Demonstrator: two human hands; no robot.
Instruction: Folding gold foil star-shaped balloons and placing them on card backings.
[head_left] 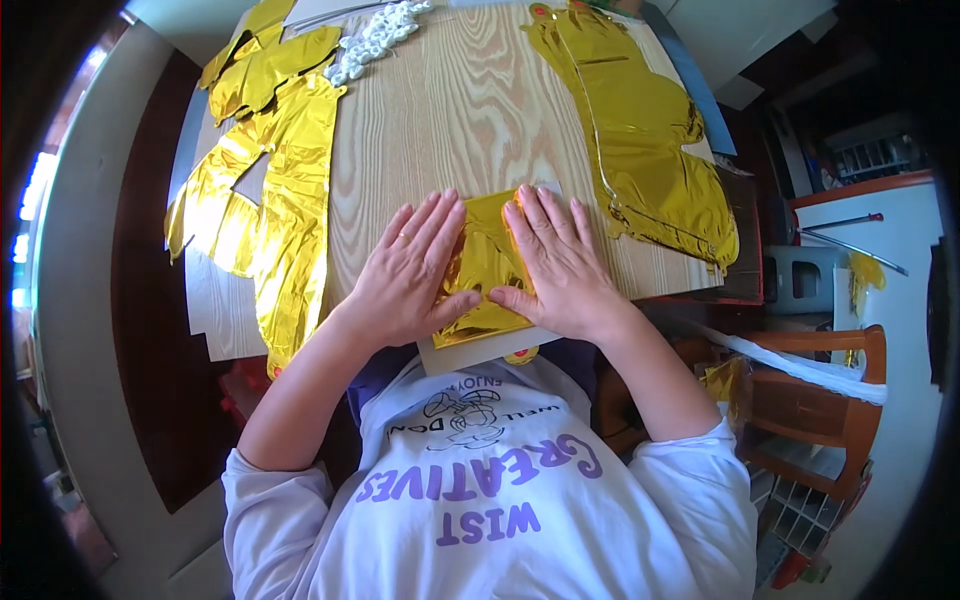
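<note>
Plainly, in the head view the readable writing sits on the white shirt (560, 545): big purple lettering and smaller black words around a line drawing, upside down from here, with some black letters lost in the folds. Both bare hands lie palm down on a folded piece of gold foil (482, 262) at the near edge of the wooden table (450, 110), on a pale card (478, 350) that sticks out on the near side. The left hand (408, 268) has its fingers slightly apart, thumb stretched inward; the right hand (555, 265) has its fingers spread a little wider, its thumb pointing at the other without touching. Their palms and the foil beneath them are hidden. Larger gold foil shapes lie to the left (298, 170) and right (640, 130), both running up to the top edge, near which a heap of white loops (375, 42) is too small to make out clearly. At right, a wooden chair (868, 400) is partly hidden and the far corners fade into the dark lens rim
</note>
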